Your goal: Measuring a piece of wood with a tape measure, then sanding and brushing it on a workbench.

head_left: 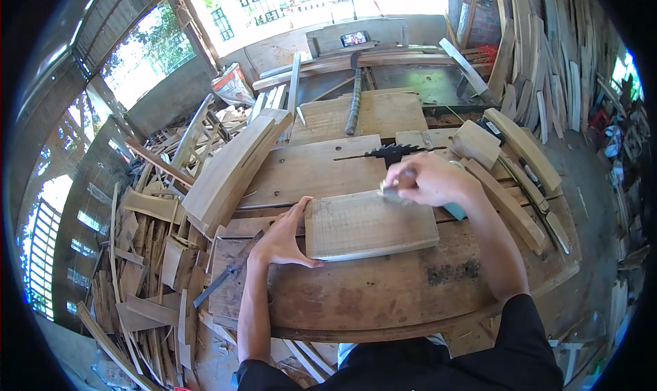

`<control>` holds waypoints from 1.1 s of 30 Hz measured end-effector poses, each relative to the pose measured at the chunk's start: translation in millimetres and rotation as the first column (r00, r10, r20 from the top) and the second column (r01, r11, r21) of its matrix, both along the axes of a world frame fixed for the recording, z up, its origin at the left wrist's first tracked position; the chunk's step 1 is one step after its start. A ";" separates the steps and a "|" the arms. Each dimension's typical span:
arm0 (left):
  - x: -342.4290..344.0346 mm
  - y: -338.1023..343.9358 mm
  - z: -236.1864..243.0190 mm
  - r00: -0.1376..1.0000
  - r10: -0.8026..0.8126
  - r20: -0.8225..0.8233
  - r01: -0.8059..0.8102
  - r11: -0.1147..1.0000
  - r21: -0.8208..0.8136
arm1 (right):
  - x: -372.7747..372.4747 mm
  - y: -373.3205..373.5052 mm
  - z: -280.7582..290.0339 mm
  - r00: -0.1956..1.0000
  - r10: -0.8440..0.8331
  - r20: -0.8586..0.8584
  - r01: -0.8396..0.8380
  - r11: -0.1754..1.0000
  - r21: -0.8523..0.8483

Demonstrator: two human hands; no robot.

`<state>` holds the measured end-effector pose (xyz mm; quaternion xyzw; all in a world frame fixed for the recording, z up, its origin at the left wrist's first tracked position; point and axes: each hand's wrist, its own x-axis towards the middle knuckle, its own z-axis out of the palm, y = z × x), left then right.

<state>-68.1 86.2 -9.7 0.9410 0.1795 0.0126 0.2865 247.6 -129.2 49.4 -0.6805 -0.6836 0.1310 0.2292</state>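
A thick, pale rectangular wooden board (363,228) lies on the wooden worktable (342,298) in front of me. My left hand (279,239) braces its left end, thumb at the near corner and fingers at the far one. Above the board's far right part, my right hand (432,179) is closed around a small tool with a brown handle (406,179). Motion smears the tool's lower end, so its kind cannot be made out. Just beyond the board, a dark toothed saw blade (393,153) rises from a slot in the tabletop.
Stacked thick planks (236,168) stand at the table's left. On the right lie wood pieces (506,203) and a small block (477,143). A hammer-like tool with a wrapped handle (354,103) rests farther back. Scrap wood (147,274) heaps up on the left floor.
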 end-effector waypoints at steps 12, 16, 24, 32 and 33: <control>2.8 2.6 -2.3 1.000 -0.009 0.004 0.009 1.000 0.001 | 23.4 6.9 -5.7 0.986 -0.140 0.095 0.141 0.990 -0.005; -2.3 3.8 -2.9 1.000 -0.009 0.001 0.009 1.000 0.004 | 9.1 3.2 1.6 0.978 -0.051 0.200 0.083 0.985 -0.153; 2.5 -2.7 1.1 0.999 -0.025 -0.046 0.024 1.000 -0.008 | -3.1 -17.0 18.0 0.973 -0.129 0.193 0.162 0.972 -0.169; -2.7 1.9 1.7 1.000 -0.020 0.006 0.020 1.000 0.004 | -18.8 -20.8 40.9 0.974 0.210 -0.085 -0.226 0.916 -0.332; -2.2 1.8 1.6 1.000 -0.023 0.007 0.023 1.000 0.004 | -17.8 -20.2 40.7 0.950 0.286 -0.127 -0.313 0.885 -0.345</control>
